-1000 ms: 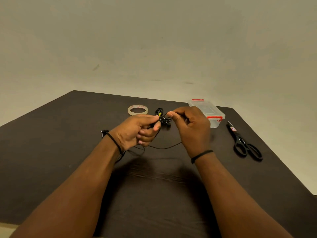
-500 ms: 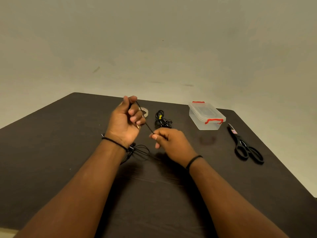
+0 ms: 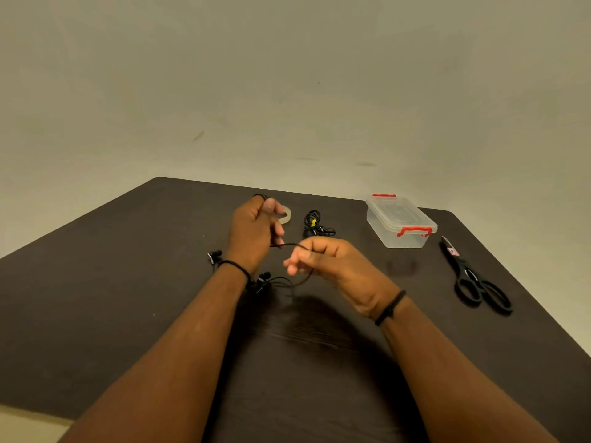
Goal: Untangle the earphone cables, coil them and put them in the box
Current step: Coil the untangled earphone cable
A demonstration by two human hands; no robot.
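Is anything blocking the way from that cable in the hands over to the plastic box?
Only its own lid: the box is shut, red clips down. The table between the held cable and it looks bare.

My left hand (image 3: 254, 233) covers half the tape roll (image 3: 285, 215); the right hand (image 3: 329, 260) is motion-blurred, and my forearms run off the bottom edge.
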